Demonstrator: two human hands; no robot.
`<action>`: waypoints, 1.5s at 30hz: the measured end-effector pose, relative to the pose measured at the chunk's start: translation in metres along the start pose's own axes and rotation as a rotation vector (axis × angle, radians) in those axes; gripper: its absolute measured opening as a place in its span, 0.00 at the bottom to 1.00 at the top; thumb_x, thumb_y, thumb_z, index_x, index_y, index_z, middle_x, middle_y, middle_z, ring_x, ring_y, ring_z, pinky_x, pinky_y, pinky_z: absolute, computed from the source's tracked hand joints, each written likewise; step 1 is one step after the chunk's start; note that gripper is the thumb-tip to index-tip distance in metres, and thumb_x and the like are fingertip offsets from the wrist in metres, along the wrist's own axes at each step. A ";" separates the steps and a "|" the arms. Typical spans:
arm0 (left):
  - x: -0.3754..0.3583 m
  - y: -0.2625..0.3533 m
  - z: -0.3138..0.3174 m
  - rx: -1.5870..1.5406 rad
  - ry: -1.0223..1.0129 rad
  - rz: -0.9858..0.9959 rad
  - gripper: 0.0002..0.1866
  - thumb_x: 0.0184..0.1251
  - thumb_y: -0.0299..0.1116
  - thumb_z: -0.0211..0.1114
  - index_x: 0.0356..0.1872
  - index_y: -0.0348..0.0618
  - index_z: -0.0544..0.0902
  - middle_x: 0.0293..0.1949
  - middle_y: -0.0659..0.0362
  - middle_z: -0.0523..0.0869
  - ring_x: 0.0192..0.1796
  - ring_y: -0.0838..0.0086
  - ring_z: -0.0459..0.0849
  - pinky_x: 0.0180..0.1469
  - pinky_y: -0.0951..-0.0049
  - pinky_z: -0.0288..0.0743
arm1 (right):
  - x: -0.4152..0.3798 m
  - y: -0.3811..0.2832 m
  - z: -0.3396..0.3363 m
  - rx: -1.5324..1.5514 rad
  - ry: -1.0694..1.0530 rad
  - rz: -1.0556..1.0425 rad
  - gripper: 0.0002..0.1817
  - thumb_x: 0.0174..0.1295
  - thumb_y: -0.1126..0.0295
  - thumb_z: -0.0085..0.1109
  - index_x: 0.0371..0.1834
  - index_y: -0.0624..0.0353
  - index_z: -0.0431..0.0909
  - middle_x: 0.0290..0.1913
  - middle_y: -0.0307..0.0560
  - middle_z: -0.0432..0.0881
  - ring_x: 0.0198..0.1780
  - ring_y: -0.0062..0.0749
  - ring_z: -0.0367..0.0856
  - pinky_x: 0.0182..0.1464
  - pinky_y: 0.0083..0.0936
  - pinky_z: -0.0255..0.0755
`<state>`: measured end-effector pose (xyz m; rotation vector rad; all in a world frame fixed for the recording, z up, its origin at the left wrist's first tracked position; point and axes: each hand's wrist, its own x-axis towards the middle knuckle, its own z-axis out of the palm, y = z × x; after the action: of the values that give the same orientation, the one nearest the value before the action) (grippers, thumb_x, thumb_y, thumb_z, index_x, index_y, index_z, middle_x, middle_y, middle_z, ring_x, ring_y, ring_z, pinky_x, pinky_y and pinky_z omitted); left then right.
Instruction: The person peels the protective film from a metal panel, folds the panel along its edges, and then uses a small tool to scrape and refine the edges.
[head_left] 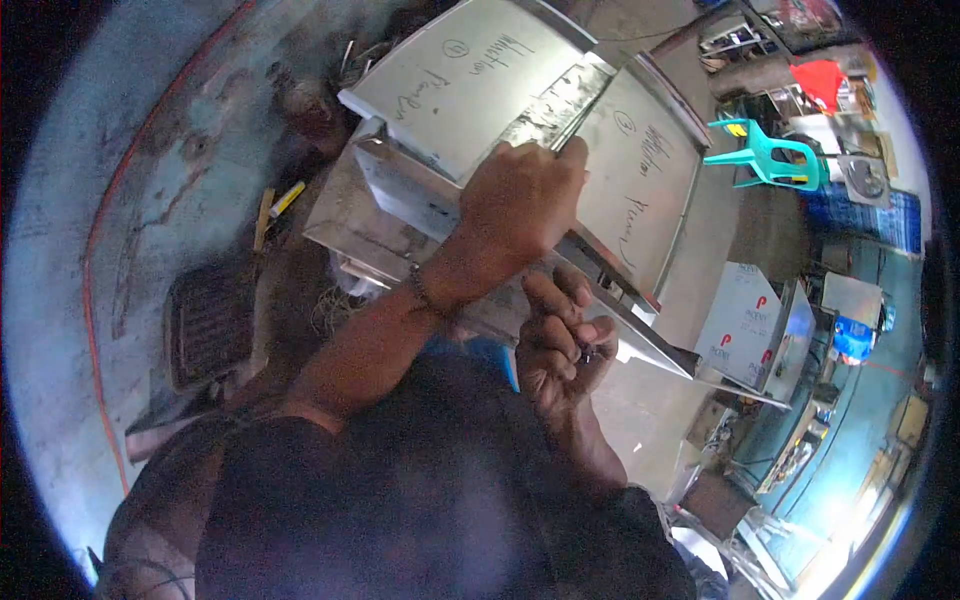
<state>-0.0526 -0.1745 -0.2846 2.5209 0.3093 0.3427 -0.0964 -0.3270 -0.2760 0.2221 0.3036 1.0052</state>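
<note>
My left hand (pixel 525 195) is curled into a fist over the seam between two metal panels. What it grips, if anything, is hidden under the fingers. The left panel (pixel 440 110) bears handwriting and a circled number; the right panel (pixel 660 160) is marked the same way. A shiny metal strip (pixel 555 105) lies between them, just beyond my knuckles. Nearer my body, my right hand (pixel 565 350) is turned up with its fingers curled in. A small dark, shiny bit (pixel 588 355) shows at its fingertips, too small to name. Beside it runs a folded metal edge (pixel 640 345).
A turquoise plastic chair (pixel 765 155) lies on its side in the view at the upper right. Printed sheet-metal boxes (pixel 740 330) stand to the right. A yellow marker (pixel 288 200) is by the wall at left, above a dark ribbed panel (pixel 212 325). Clutter lines the right wall.
</note>
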 end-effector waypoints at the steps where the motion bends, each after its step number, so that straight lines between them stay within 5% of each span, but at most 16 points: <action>1: 0.000 0.001 -0.001 -0.004 -0.003 0.015 0.15 0.70 0.40 0.61 0.43 0.37 0.78 0.28 0.43 0.85 0.35 0.49 0.87 0.42 0.52 0.79 | -0.003 -0.001 0.000 -0.006 0.031 -0.029 0.09 0.57 0.84 0.49 0.35 0.62 0.62 0.34 0.41 0.62 0.19 0.16 0.57 0.15 0.15 0.56; 7: 0.002 -0.001 0.001 0.020 -0.041 -0.027 0.15 0.72 0.40 0.59 0.43 0.36 0.78 0.28 0.44 0.86 0.36 0.50 0.87 0.42 0.51 0.79 | -0.025 -0.012 -0.007 -0.370 0.015 -0.213 0.04 0.65 0.72 0.48 0.32 0.57 0.66 0.33 0.41 0.66 0.23 0.21 0.61 0.22 0.20 0.63; 12: 0.001 -0.008 0.012 0.007 0.013 0.067 0.14 0.70 0.38 0.60 0.44 0.36 0.78 0.26 0.46 0.85 0.34 0.51 0.87 0.41 0.52 0.79 | -0.036 -0.025 0.005 -0.675 0.000 -0.271 0.19 0.68 0.58 0.48 0.19 0.52 0.63 0.23 0.38 0.63 0.21 0.22 0.58 0.22 0.19 0.56; 13: 0.002 -0.006 0.011 0.003 0.006 0.057 0.13 0.70 0.38 0.60 0.43 0.36 0.77 0.26 0.46 0.85 0.33 0.51 0.87 0.40 0.52 0.79 | -0.042 -0.033 0.005 -0.621 0.005 -0.226 0.25 0.70 0.47 0.45 0.19 0.50 0.63 0.23 0.37 0.61 0.23 0.25 0.58 0.24 0.24 0.61; 16: 0.000 -0.005 0.007 -0.020 0.063 0.085 0.12 0.69 0.37 0.60 0.39 0.37 0.77 0.25 0.47 0.84 0.32 0.52 0.87 0.40 0.53 0.80 | -0.045 -0.040 0.007 -0.465 -0.019 -0.186 0.30 0.74 0.41 0.41 0.20 0.52 0.64 0.22 0.36 0.60 0.22 0.24 0.59 0.21 0.21 0.62; 22: -0.002 -0.007 0.012 -0.102 0.173 0.100 0.10 0.68 0.36 0.61 0.37 0.39 0.76 0.23 0.48 0.84 0.32 0.53 0.87 0.40 0.53 0.79 | -0.031 -0.058 0.022 -0.833 -0.068 -0.368 0.19 0.79 0.56 0.39 0.30 0.53 0.64 0.24 0.37 0.65 0.18 0.20 0.62 0.17 0.17 0.64; 24: -0.002 -0.007 0.011 -0.132 0.199 0.092 0.10 0.68 0.36 0.62 0.38 0.39 0.75 0.23 0.49 0.84 0.31 0.53 0.87 0.40 0.53 0.79 | -0.021 -0.064 0.025 -1.159 0.220 -0.973 0.12 0.78 0.60 0.44 0.36 0.53 0.69 0.25 0.34 0.66 0.20 0.18 0.62 0.22 0.15 0.66; 26: -0.001 -0.007 0.012 -0.175 0.253 0.079 0.11 0.70 0.38 0.60 0.37 0.40 0.75 0.23 0.49 0.84 0.31 0.53 0.87 0.39 0.53 0.79 | -0.006 -0.072 0.026 -1.180 0.141 -0.954 0.08 0.75 0.65 0.50 0.39 0.55 0.75 0.26 0.33 0.68 0.24 0.17 0.63 0.26 0.15 0.62; 28: -0.003 -0.003 -0.004 -0.287 0.271 0.027 0.11 0.72 0.39 0.60 0.38 0.40 0.75 0.23 0.49 0.84 0.31 0.53 0.87 0.38 0.54 0.79 | 0.020 -0.076 0.024 -1.772 0.213 -0.967 0.10 0.75 0.67 0.51 0.38 0.58 0.79 0.24 0.34 0.68 0.26 0.17 0.62 0.26 0.16 0.56; 32: -0.007 -0.009 -0.012 -0.722 0.341 -0.062 0.11 0.75 0.39 0.58 0.42 0.41 0.75 0.25 0.51 0.84 0.31 0.59 0.87 0.33 0.62 0.80 | 0.051 -0.055 0.012 -2.340 0.228 -1.023 0.11 0.73 0.67 0.55 0.33 0.60 0.79 0.22 0.32 0.68 0.23 0.14 0.60 0.26 0.17 0.53; 34: -0.018 -0.019 -0.032 -0.814 0.457 -0.052 0.11 0.75 0.39 0.59 0.44 0.41 0.75 0.27 0.53 0.84 0.32 0.65 0.87 0.32 0.65 0.79 | 0.046 -0.041 0.024 -2.579 0.383 -0.527 0.15 0.65 0.63 0.66 0.37 0.65 0.77 0.28 0.40 0.78 0.31 0.23 0.77 0.30 0.25 0.70; 36: -0.034 -0.037 -0.048 -0.948 0.663 -0.096 0.13 0.75 0.40 0.60 0.47 0.41 0.76 0.30 0.61 0.81 0.31 0.81 0.80 0.31 0.74 0.75 | 0.049 -0.041 0.021 -2.648 0.250 -0.544 0.17 0.58 0.62 0.73 0.39 0.64 0.79 0.32 0.44 0.81 0.33 0.30 0.82 0.33 0.32 0.75; 38: -0.050 -0.061 -0.068 -0.864 0.897 -0.254 0.12 0.75 0.42 0.60 0.43 0.43 0.77 0.27 0.65 0.78 0.27 0.84 0.74 0.29 0.81 0.68 | 0.054 -0.019 0.032 -3.068 -0.021 -0.522 0.19 0.54 0.58 0.76 0.37 0.62 0.80 0.36 0.46 0.82 0.34 0.37 0.84 0.36 0.36 0.78; 39: -0.051 -0.078 -0.073 -0.950 1.020 -0.281 0.13 0.75 0.43 0.60 0.41 0.42 0.76 0.26 0.65 0.77 0.27 0.83 0.72 0.29 0.80 0.66 | 0.058 -0.014 0.034 -3.198 0.126 -0.326 0.20 0.49 0.57 0.78 0.34 0.59 0.81 0.35 0.45 0.81 0.34 0.42 0.84 0.35 0.39 0.79; 42: -0.071 -0.138 -0.071 -0.765 1.077 -0.441 0.15 0.75 0.43 0.60 0.40 0.40 0.75 0.27 0.63 0.77 0.28 0.82 0.71 0.31 0.80 0.65 | 0.063 -0.016 0.026 -3.131 -0.141 -0.293 0.21 0.46 0.58 0.80 0.26 0.63 0.79 0.28 0.47 0.80 0.23 0.39 0.80 0.29 0.36 0.75; 45: -0.085 -0.189 -0.042 -1.066 1.048 -0.516 0.15 0.75 0.43 0.60 0.40 0.39 0.75 0.27 0.62 0.77 0.28 0.82 0.71 0.31 0.80 0.64 | 0.068 -0.022 0.022 -3.043 -0.350 -0.375 0.20 0.47 0.61 0.80 0.19 0.62 0.76 0.24 0.46 0.75 0.21 0.38 0.77 0.27 0.35 0.72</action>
<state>-0.1730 -0.0250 -0.3735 1.0072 0.8551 1.2000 -0.0375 -0.2807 -0.2726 -2.2537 -1.5423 0.1100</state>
